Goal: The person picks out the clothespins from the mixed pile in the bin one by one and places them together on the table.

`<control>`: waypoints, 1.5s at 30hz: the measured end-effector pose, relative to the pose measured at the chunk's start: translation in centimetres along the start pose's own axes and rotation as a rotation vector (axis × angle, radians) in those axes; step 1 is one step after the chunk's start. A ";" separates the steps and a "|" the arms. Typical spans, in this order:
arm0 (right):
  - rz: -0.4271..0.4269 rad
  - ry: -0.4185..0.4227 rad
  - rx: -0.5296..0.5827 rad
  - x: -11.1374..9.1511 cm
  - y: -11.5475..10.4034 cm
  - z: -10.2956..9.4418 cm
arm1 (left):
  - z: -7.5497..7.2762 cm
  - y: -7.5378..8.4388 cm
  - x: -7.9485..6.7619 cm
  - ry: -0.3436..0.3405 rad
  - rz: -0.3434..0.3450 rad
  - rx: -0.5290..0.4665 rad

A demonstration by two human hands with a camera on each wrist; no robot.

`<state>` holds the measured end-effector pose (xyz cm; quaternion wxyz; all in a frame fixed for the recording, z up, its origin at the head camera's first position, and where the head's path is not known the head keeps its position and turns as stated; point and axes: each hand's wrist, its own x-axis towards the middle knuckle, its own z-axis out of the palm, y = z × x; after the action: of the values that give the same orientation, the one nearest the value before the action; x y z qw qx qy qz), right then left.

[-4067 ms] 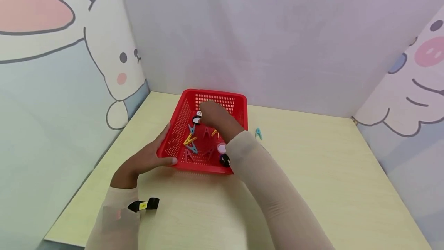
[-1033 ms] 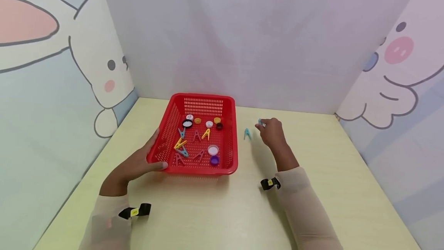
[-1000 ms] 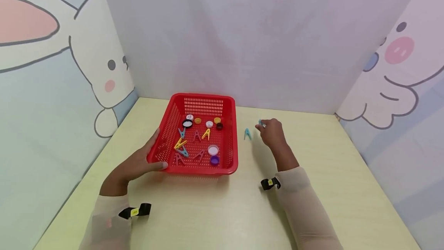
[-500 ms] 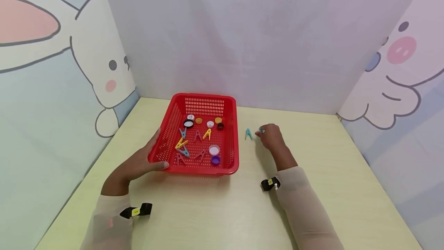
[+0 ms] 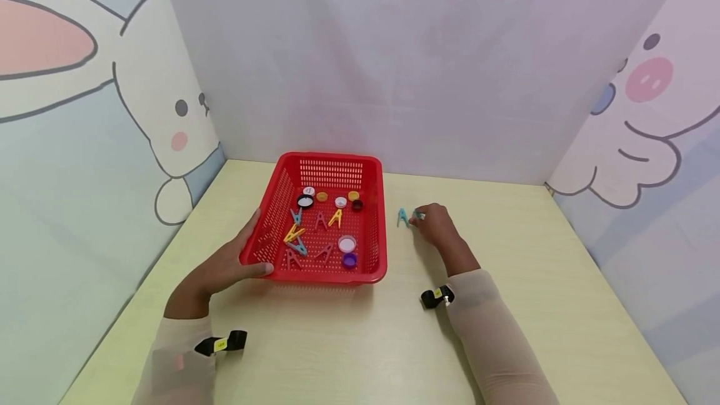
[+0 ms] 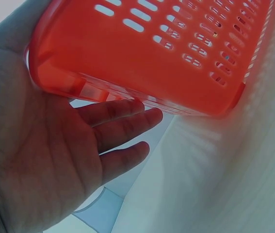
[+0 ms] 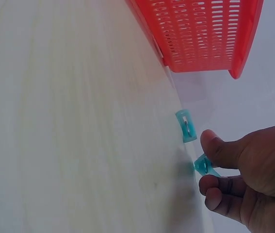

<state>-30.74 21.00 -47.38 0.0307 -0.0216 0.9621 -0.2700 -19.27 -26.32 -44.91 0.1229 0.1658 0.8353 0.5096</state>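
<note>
My left hand holds the red plastic basket at its front left corner, thumb over the front rim. In the left wrist view, several fingers extend along the outside of the basket wall. To the right of the basket, my right hand pinches a teal clothespin between thumb and fingers, low over the table. Just left of those fingertips stands another teal clothespin. Inside the basket lie blue, yellow and red clothespins, among them a yellow one, toward the left and middle.
Several bottle caps share the basket, including a purple cap, a white cap and a black-rimmed one. The pale wooden table meets a grey back wall and side walls with cartoon animals.
My right hand has left the basket's inside and come to its right with a teal clothespin. Over the last second it has lowered slightly toward the standing clothespin. The left hand keeps its hold.
</note>
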 end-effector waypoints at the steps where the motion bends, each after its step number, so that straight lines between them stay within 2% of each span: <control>1: -0.009 0.000 -0.005 0.0 0.0 0.0 | 0.0 0.0 0.0 0.001 0.001 0.001; 8: -0.066 -0.006 -0.040 -0.1 0.0 0.0 | -0.1 0.0 0.2 -0.003 0.011 0.002; 25: -0.082 0.008 -0.127 -0.2 0.3 0.0 | -0.1 0.3 0.3 -0.010 0.005 -0.008; 36: -0.074 0.023 -0.118 -0.5 0.2 0.1 | 0.1 0.1 0.1 -0.007 0.002 -0.018; 45: -0.044 -0.006 -0.107 -0.5 0.1 -0.1 | 0.0 0.0 0.0 -0.008 -0.003 -0.021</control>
<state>-30.24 21.20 -47.29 0.0262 -0.0452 0.9744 -0.2187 -19.30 -26.29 -44.95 0.1288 0.1653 0.8297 0.5174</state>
